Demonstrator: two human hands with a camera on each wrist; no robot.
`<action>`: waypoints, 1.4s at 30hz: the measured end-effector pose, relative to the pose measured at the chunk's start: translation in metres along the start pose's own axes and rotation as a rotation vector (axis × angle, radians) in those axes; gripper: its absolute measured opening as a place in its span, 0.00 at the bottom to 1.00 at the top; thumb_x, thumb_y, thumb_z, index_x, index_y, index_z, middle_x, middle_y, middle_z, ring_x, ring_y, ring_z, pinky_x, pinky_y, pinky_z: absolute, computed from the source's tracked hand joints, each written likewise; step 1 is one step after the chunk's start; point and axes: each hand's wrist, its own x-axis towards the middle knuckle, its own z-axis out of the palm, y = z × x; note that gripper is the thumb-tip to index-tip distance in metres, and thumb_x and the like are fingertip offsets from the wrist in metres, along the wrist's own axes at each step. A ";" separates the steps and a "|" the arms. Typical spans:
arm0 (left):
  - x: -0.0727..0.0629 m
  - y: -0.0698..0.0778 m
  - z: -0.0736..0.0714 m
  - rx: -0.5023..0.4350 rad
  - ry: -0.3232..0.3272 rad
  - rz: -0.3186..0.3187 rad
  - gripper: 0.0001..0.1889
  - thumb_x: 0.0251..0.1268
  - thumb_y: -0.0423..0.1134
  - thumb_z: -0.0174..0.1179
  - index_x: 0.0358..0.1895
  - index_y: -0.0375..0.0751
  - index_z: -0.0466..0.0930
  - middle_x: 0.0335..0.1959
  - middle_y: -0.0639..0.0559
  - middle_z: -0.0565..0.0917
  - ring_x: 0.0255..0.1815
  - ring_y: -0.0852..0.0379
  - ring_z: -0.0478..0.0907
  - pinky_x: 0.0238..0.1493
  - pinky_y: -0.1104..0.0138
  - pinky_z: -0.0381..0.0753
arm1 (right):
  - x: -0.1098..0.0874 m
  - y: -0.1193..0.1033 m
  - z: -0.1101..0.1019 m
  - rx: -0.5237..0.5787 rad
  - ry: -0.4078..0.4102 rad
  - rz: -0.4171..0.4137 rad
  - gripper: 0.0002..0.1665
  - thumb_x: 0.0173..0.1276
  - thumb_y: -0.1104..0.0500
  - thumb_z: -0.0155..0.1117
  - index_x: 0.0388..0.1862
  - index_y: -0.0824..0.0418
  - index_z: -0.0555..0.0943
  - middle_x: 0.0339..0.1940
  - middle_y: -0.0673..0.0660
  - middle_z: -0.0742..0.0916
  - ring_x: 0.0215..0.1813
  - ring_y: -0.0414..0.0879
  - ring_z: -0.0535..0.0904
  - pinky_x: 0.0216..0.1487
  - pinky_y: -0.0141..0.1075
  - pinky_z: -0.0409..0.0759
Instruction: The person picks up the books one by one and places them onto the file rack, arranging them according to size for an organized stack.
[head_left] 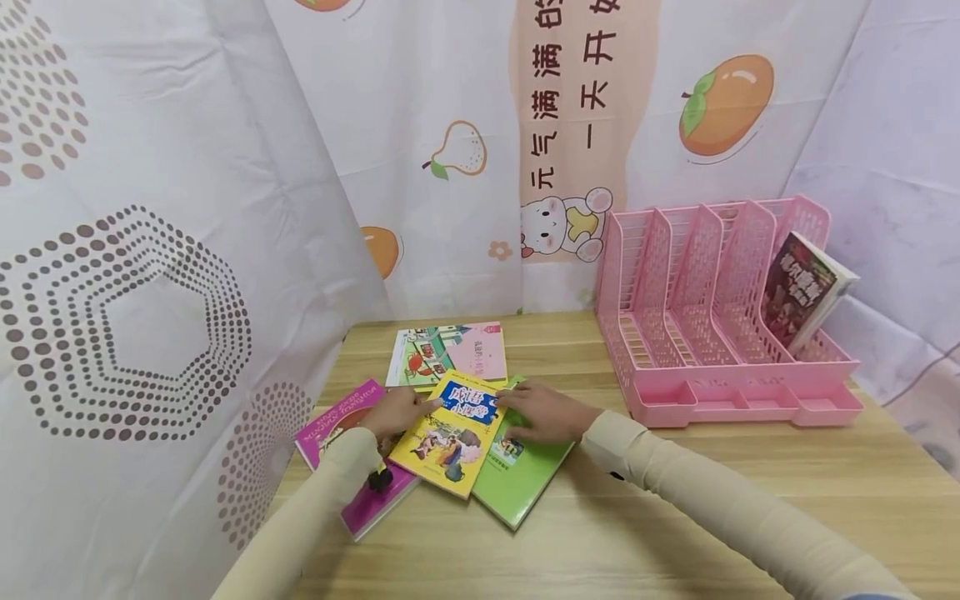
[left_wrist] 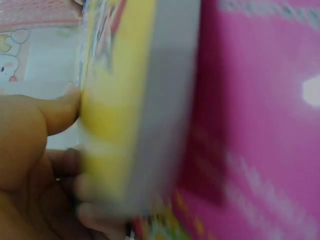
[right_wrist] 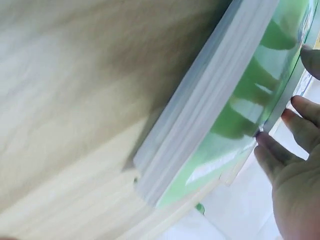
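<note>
A yellow storybook [head_left: 450, 437] with a blue title panel lies tilted across the other books. At its left edge my left hand [head_left: 395, 412] grips it, thumb on the cover and fingers curled at the side. My right hand [head_left: 551, 412] reaches over a green book [head_left: 525, 479], its extended fingertips touching the yellow book's upper right edge. In the right wrist view, those fingers [right_wrist: 272, 152] show beside the green cover [right_wrist: 240, 117]. A magenta book [head_left: 382, 500] lies under my left forearm, partly hidden by it and by the yellow book.
A pink-and-green picture book [head_left: 480, 350] lies behind the pile. To the right stands a pink slotted file rack [head_left: 738, 379], with a dark-covered book [head_left: 798, 292] leaning in its rightmost slot. Patterned curtains [head_left: 457, 217] hang behind and left of the wooden table [head_left: 600, 517].
</note>
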 end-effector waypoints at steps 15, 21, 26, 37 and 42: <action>-0.004 0.010 0.003 -0.808 -0.229 -0.011 0.26 0.81 0.45 0.54 0.68 0.26 0.69 0.41 0.44 0.87 0.34 0.55 0.88 0.34 0.68 0.86 | 0.005 -0.007 -0.008 -0.192 0.136 0.052 0.14 0.75 0.54 0.65 0.52 0.61 0.81 0.42 0.57 0.86 0.41 0.49 0.83 0.44 0.42 0.84; -0.006 0.011 0.003 -0.781 -0.219 0.069 0.21 0.82 0.46 0.50 0.61 0.30 0.78 0.34 0.49 0.86 0.28 0.59 0.81 0.32 0.69 0.80 | 0.006 -0.009 -0.014 -0.233 0.138 0.016 0.11 0.73 0.58 0.66 0.50 0.62 0.81 0.39 0.58 0.87 0.37 0.50 0.84 0.41 0.43 0.84; -0.002 0.008 0.002 -0.694 -0.176 0.090 0.20 0.84 0.47 0.46 0.40 0.37 0.82 0.25 0.51 0.79 0.22 0.59 0.69 0.27 0.68 0.68 | 0.007 -0.004 -0.012 -0.098 0.204 0.040 0.06 0.76 0.59 0.61 0.43 0.60 0.82 0.27 0.53 0.85 0.26 0.43 0.78 0.31 0.38 0.80; 0.005 0.004 0.009 -0.538 -0.216 0.128 0.18 0.83 0.41 0.49 0.52 0.24 0.75 0.29 0.49 0.79 0.22 0.60 0.70 0.24 0.70 0.71 | 0.002 0.003 -0.016 0.359 0.245 0.165 0.24 0.83 0.52 0.54 0.69 0.63 0.77 0.55 0.62 0.88 0.42 0.45 0.87 0.36 0.34 0.83; 0.001 0.009 0.012 -0.537 -0.204 0.113 0.20 0.82 0.42 0.52 0.61 0.28 0.76 0.37 0.39 0.83 0.23 0.59 0.73 0.24 0.69 0.76 | 0.001 0.006 -0.023 0.533 0.239 0.219 0.28 0.84 0.48 0.51 0.74 0.60 0.73 0.56 0.64 0.87 0.34 0.48 0.87 0.26 0.39 0.84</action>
